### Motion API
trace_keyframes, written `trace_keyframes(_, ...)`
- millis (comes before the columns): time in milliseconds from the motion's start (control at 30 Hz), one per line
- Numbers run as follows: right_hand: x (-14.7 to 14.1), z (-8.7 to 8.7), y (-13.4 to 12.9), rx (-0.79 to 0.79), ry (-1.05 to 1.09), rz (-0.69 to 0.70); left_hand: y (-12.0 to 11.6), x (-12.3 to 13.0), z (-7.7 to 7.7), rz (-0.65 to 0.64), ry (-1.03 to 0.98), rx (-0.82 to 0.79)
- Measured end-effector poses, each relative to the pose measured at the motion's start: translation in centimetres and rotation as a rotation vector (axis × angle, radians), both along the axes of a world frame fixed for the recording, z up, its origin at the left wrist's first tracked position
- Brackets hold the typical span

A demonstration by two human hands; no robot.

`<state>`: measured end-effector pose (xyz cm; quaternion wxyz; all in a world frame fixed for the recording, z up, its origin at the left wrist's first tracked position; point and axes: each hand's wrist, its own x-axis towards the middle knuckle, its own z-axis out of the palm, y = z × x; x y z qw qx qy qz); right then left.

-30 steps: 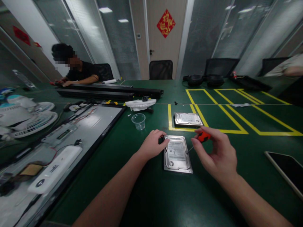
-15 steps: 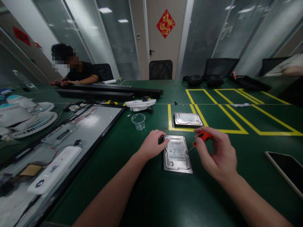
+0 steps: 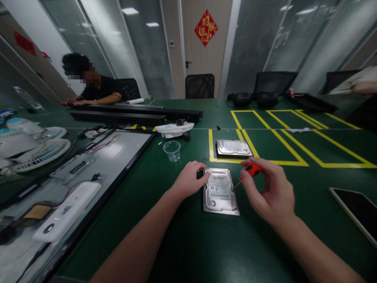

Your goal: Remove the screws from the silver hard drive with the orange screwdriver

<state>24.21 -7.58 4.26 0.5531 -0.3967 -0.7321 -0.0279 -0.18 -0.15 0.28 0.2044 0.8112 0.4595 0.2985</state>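
On the green bench [image 3: 203, 247], directly in front of the operator, a hard drive [image 3: 218, 188] lies flat with its silver cover and printed label facing up. The left hand [image 3: 191, 179] is located at the far left corner of the drive: the thumb rests on the cover and the fingers curl at the edge, so that its grip pinches that corner. The right hand [image 3: 269, 190] is raised on the right side of the drive; its grip is pressed together around the red and black handle of a screwdriver [image 3: 253, 169]. The screwdriver is tilted, with its thin shaft directed down and left and the tip at the right edge of the cover. A second hard drive [image 3: 234, 148] lies beyond the first, just past the near line of the yellow tape [image 3: 290, 162]. A clear plastic cup [image 3: 172, 151] stands upright beyond the left hand, near a white plastic part [image 3: 173, 129]. To the left, a white box [image 3: 69, 212] lies on a large flat panel [image 3: 132, 146]. A phone [image 3: 357, 212] lies at the right, well apart from the drives. Across the bench, a person in a black shirt [image 3: 101, 89] sits behind long black bars [image 3: 123, 117].
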Motion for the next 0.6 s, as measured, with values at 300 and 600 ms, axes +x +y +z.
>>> trace_keyframes(300,-0.14,0.43,-0.04,0.019,-0.029,-0.019,-0.08,0.03,0.33,0.004,0.008,-0.016)
trace_keyframes(600,-0.06,0.24,-0.06,0.002,-0.012,0.005,-0.07,-0.01,0.2,0.006,0.005,-0.009)
